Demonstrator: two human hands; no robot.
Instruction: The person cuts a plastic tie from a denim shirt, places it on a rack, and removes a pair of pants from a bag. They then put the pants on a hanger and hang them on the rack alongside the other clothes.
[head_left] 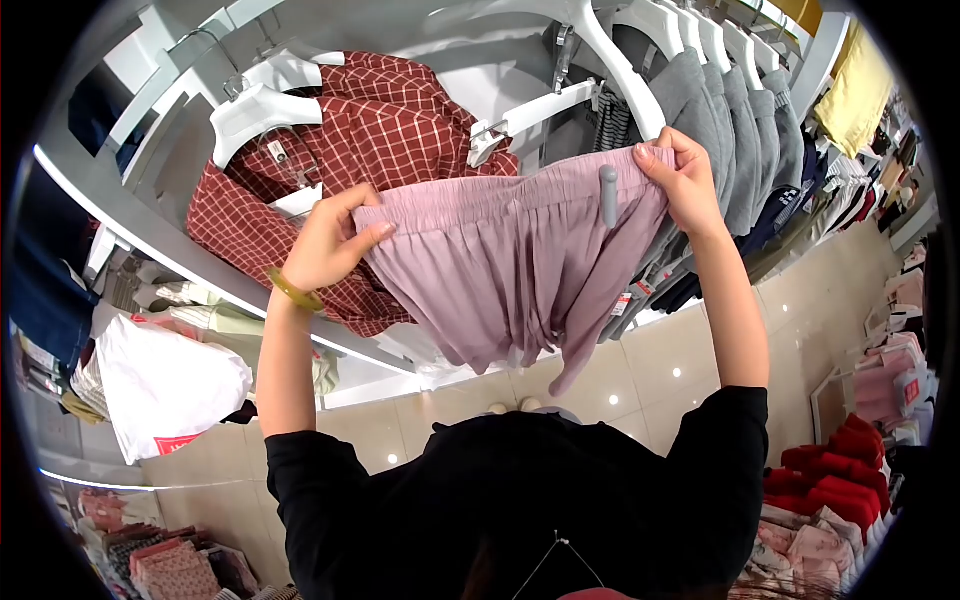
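Observation:
A pair of mauve pants (470, 260) with a gathered elastic waistband hangs stretched out in front of me. My left hand (335, 238) pinches one end of the waistband, thumb in front, a yellow-green bangle (292, 290) at the wrist. My right hand (684, 180) grips the other end, thumb over the front. A grey security tag (608, 196) is fixed on the waistband near my right hand. Just above that hand, the arm of a white hanger (625, 75) reaches down to the fingers. Behind the pants, red checked shirts (380, 125) hang on white hangers.
Grey garments (735, 130) hang in a row at the upper right. A white bag (165, 385) is at the left by the shelf. Folded red clothes (835, 475) are stacked at the lower right, folded pink ones (175, 570) at the lower left. Tiled floor (640, 370) lies below.

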